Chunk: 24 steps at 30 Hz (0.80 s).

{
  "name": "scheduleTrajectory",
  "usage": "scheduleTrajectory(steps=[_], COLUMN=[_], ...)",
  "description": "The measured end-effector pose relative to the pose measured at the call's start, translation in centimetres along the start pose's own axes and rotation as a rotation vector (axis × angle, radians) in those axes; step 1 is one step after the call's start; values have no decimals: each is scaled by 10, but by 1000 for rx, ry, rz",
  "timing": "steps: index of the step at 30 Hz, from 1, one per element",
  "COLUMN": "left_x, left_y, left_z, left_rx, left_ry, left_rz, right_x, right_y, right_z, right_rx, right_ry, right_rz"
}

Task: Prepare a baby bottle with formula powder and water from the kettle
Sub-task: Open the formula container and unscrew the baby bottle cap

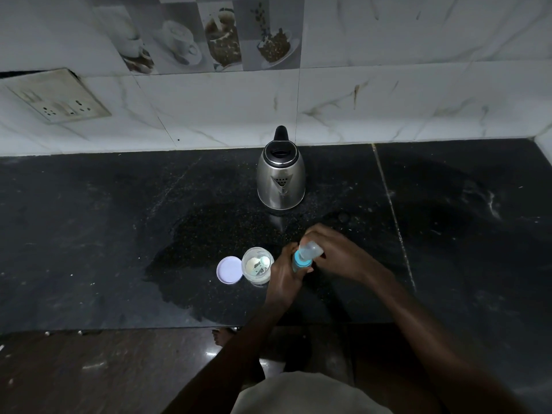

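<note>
Bottle (303,258) gripped inside curled fingers (313,233).

Centre frame, the kettle (280,180) gleams: a polished, mirror-bright steel body under a black plastic lid (280,152). The countertop (89,234) is dark speckled stone, smooth with a dull sheen. The wall tiles (418,85) behind are glossy and marble-look. Lower centre, the baby bottle (298,260) has a blue plastic collar and a frosted translucent cap (312,249). Beside it is a clear plastic jar (259,281) with fine white powder (249,265) inside.
</note>
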<state>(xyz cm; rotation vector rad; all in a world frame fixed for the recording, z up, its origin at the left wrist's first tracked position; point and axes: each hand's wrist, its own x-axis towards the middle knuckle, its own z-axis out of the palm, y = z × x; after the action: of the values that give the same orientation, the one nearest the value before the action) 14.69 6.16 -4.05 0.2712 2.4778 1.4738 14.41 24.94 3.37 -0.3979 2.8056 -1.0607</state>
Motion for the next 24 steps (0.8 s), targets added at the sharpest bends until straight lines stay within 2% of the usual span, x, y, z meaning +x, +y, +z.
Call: scheduleTrajectory(steps=[4,6,13,24], left_x=[2,2,-1,-4], left_y=[-3,-3,1,3], left_z=[3,4,2,3], left_rx=[26,27,49,87], left_ry=[9,12,-1,-13], left_rz=[28,26,47,62], right_x=[-21,-34,-53,-57], right_y=[16,26,40,42], right_z=[-5,6,62,84], right_rx=[161,210,285,217], right_ry=[236,285,362,349], right_rz=[374,485,636,651])
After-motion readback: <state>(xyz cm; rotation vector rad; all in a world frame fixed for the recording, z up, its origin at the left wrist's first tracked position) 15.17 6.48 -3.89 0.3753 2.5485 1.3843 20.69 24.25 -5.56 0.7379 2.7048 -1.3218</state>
